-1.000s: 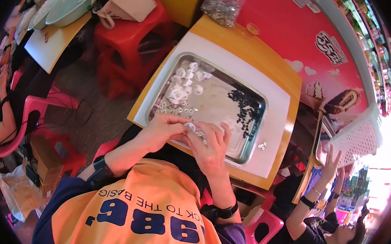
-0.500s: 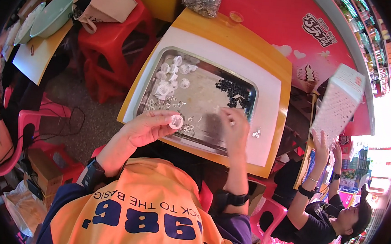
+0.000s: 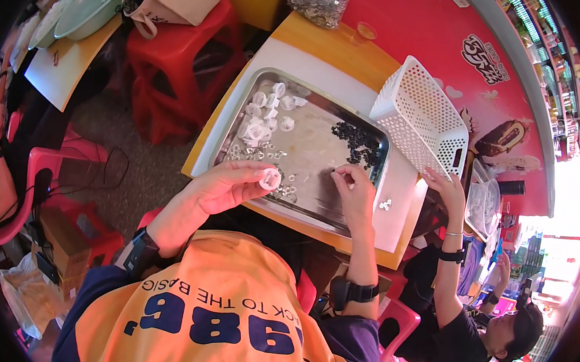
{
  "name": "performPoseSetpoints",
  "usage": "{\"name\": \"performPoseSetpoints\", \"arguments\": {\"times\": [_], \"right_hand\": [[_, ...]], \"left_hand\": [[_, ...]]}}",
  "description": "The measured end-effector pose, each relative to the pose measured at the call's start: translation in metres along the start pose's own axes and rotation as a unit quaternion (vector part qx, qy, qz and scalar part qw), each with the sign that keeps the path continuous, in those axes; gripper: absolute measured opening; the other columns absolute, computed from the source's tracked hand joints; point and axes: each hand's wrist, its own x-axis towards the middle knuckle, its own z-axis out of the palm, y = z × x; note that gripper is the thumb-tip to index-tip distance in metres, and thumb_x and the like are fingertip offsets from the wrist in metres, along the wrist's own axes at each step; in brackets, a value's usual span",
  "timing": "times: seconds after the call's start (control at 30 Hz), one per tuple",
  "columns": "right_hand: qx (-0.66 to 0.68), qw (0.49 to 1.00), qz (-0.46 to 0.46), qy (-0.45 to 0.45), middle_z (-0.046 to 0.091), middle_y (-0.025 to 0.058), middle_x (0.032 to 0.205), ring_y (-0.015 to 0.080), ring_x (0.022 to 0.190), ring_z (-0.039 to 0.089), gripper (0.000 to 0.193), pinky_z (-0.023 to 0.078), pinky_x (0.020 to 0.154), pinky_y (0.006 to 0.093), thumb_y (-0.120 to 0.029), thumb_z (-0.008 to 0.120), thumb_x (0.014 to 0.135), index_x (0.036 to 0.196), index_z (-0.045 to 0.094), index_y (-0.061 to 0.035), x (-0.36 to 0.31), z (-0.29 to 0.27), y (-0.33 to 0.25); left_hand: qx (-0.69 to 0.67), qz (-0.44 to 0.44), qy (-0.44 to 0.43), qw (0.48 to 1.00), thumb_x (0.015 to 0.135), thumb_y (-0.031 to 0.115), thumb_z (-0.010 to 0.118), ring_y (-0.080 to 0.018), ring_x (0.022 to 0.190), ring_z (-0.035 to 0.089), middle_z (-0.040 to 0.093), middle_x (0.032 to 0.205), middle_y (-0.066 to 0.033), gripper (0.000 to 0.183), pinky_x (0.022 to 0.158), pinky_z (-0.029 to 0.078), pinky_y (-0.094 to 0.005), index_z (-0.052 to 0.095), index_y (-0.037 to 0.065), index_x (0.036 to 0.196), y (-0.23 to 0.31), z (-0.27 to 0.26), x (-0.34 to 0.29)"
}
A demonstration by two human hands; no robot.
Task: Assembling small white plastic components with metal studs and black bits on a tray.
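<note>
My left hand (image 3: 226, 186) is closed on a white round plastic part (image 3: 270, 179), holding it over the near left edge of a metal tray (image 3: 304, 217). Over the tray's near right part, my right hand (image 3: 357, 198) has thumb and forefinger pinched together. Whatever sits between those fingertips is too small to make out. Inside the tray, white plastic parts (image 3: 258, 130) lie heaped at the left, with small metal rings (image 3: 286, 191) nearer me. A pile of tiny black pieces (image 3: 356, 144) lies at the far right.
Another person's hand (image 3: 445, 188) touches a perforated white basket (image 3: 436, 117) at the table's right. Small white pieces (image 3: 386, 203) lie beside the tray. A bag of metal parts (image 3: 320, 5) sits at the back. A red stool (image 3: 176, 72) stands left.
The other person's white basket has come left to the table's far right edge and tipped over to show its inside. My right fingers have drawn into a pinch; my left hand keeps the white part.
</note>
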Motion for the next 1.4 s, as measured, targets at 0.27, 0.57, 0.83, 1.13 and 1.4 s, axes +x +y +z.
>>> {"name": "performPoseSetpoints", "arguments": {"times": [0.27,0.57,0.83,1.13,1.4], "right_hand": [[0.514,0.823,0.242,-0.021,0.063,0.0060,0.086,0.0090,0.069,0.059,0.012,0.048,0.062,0.0204,-0.004,0.063,0.086,0.096,0.063,0.0023,-0.013,0.008,-0.030],[0.607,0.750,0.242,-0.103,0.066,0.0140,0.092,0.0148,0.076,0.063,0.015,0.053,0.069,0.0238,-0.002,0.062,0.087,0.100,0.062,0.0029,-0.020,0.003,-0.062],[0.627,0.736,0.220,-0.128,0.067,0.0137,0.089,0.0149,0.073,0.063,0.011,0.053,0.070,0.0241,0.000,0.061,0.086,0.097,0.063,0.0020,-0.026,0.009,-0.084],[0.597,0.770,0.199,-0.104,0.067,0.0103,0.087,0.0136,0.074,0.063,0.014,0.052,0.069,0.0227,0.003,0.062,0.084,0.098,0.064,0.0028,-0.032,0.016,-0.094],[0.582,0.795,0.150,-0.081,0.066,0.0075,0.093,0.0115,0.078,0.060,0.017,0.048,0.072,0.0215,0.005,0.061,0.083,0.100,0.065,0.0030,-0.038,0.019,-0.095]], "left_hand": [[0.005,-0.010,0.010,1.000,0.090,0.011,0.059,-0.0192,0.098,0.063,0.063,0.108,-0.0136,0.031,0.085,0.055,-0.0277,0.055,-0.004,0.117,0.005,0.016,0.005],[0.005,-0.028,-0.001,1.000,0.089,0.014,0.061,-0.0144,0.082,0.065,0.065,0.100,-0.0092,0.031,0.074,0.057,-0.0252,0.057,0.000,0.116,0.005,0.029,0.000],[-0.006,-0.014,0.005,1.000,0.089,0.016,0.063,-0.0104,0.077,0.065,0.066,0.092,-0.0044,0.024,0.069,0.056,-0.0214,0.061,0.003,0.109,0.006,0.038,-0.009],[-0.013,-0.017,0.011,1.000,0.090,0.016,0.062,-0.0098,0.071,0.064,0.065,0.084,-0.0013,0.017,0.063,0.055,-0.0200,0.062,0.005,0.103,0.004,0.033,-0.012],[0.007,-0.015,-0.005,1.000,0.090,0.020,0.061,-0.0099,0.074,0.062,0.065,0.091,-0.0041,0.024,0.067,0.054,-0.0208,0.061,0.001,0.106,0.001,0.029,-0.011]]}}
